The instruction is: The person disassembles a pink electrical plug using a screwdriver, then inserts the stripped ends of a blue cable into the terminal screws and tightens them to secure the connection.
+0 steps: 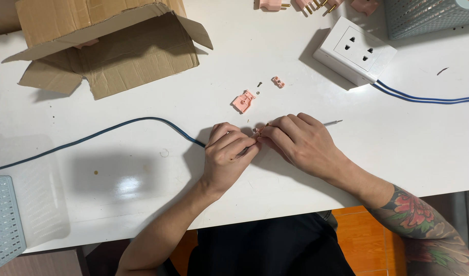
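Both hands meet near the middle of the white counter. The left hand has its grip pressed together on the end of a dark blue cable, which runs off from the fingers in a curve toward the left edge of the counter. The right hand is touching the left at the fingertips, its grip pinching a small pink plug part that is mostly hidden by the fingers; a thin metal screwdriver tip sticks out from behind this hand to the right. Just above the hands lie a pink plug cover, a smaller pink clamp piece and a tiny dark screw, all apart from each other. Farther up to the right sits a white socket box with a blue cord leaving it. An open cardboard box lies at the upper left, and a pale blue mesh basket stands at the lower left edge
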